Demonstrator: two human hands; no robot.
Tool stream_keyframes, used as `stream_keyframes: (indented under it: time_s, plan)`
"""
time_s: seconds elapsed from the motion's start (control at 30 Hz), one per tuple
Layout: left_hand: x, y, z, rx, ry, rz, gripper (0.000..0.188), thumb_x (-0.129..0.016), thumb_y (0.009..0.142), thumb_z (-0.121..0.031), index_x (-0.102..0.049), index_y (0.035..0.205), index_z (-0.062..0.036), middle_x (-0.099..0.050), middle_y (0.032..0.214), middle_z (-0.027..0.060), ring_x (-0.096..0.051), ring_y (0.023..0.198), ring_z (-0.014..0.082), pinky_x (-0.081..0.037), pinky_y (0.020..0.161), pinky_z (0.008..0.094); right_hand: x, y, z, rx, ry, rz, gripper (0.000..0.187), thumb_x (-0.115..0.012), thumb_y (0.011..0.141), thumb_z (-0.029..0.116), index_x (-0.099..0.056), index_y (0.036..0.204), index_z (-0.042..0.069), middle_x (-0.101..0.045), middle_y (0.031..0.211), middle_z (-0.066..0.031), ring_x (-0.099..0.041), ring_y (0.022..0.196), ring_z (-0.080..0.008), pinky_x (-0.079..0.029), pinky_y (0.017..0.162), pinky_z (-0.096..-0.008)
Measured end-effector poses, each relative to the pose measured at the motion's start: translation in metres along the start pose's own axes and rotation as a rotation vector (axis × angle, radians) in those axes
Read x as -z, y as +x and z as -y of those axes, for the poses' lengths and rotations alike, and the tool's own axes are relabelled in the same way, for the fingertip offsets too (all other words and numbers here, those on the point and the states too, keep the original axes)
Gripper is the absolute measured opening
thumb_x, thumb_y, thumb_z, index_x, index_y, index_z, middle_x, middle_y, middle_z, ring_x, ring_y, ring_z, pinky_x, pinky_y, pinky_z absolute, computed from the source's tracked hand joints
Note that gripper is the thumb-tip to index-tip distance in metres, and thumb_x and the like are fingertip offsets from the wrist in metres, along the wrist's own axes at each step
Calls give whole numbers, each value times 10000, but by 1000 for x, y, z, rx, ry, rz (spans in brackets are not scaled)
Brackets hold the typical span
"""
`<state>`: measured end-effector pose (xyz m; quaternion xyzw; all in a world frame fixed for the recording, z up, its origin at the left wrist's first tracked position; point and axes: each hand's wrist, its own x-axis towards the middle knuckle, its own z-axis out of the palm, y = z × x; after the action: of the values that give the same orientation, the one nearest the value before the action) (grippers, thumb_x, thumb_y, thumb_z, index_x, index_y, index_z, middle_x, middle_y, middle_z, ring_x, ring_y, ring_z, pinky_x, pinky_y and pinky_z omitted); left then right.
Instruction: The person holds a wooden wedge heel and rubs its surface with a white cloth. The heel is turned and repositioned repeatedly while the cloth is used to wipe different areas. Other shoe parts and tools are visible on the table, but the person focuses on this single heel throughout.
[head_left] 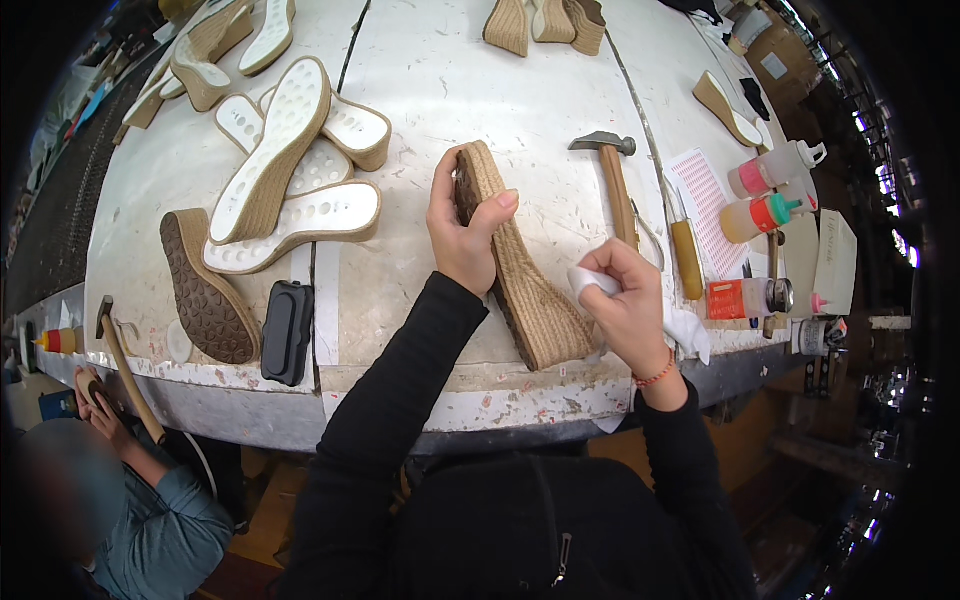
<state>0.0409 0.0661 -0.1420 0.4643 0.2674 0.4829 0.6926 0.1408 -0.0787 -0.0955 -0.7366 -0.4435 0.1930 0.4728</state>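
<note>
My left hand [463,235] grips a jute-wrapped wedge shoe sole [520,270] near its toe end and holds it on edge on the white worktable [440,90]. The sole's brown tread faces left. My right hand [625,305] is closed on a small white cloth [585,280], which it presses against the wedge's heel end. More white cloth [692,335] hangs below that hand.
Several wedge soles [275,165] lie piled at the left, one tread-up [205,290], beside a black block [287,332]. A hammer [612,180], a wooden-handled tool [685,250], squeeze bottles [765,195] and small jars sit right. Another person [110,500] works at lower left.
</note>
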Motion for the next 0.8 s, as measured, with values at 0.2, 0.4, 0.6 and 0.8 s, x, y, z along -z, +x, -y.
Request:
stream_keyframes:
  time_s: [0.2,0.4,0.6,0.8]
  plan:
    - [-2,-2,-5,17,-27,18,709,-688,720,-238,-401,1284,83,-525,1086,123,-516,934,164,-438,831,271,3,-7,14,135,-137,118,105,-646,674,-3,-562,737,-5,-547,671,-56,-520,600,-125,-413,556,-244]
    - [2,0,0,-9,-9,18,705,-690,727,-233,-398,1285,84,-525,1098,132,-515,947,168,-437,848,277,-8,4,16,159,-136,148,116,-654,642,3,-557,705,-6,-556,655,-76,-534,588,-148,-417,546,-259]
    - [1,0,0,-4,-6,16,676,-683,738,-204,-400,1286,73,-537,1059,114,-517,922,154,-439,848,279,-5,2,16,136,-140,164,123,-657,636,0,-557,708,-4,-559,636,-63,-529,570,-135,-419,538,-256]
    - [-1,-3,-5,36,-27,70,673,-684,736,-207,-404,1279,73,-533,1061,119,-530,907,149,-456,799,262,2,-3,13,61,-135,195,125,-666,654,10,-555,710,-4,-555,637,-48,-516,580,-102,-414,538,-242]
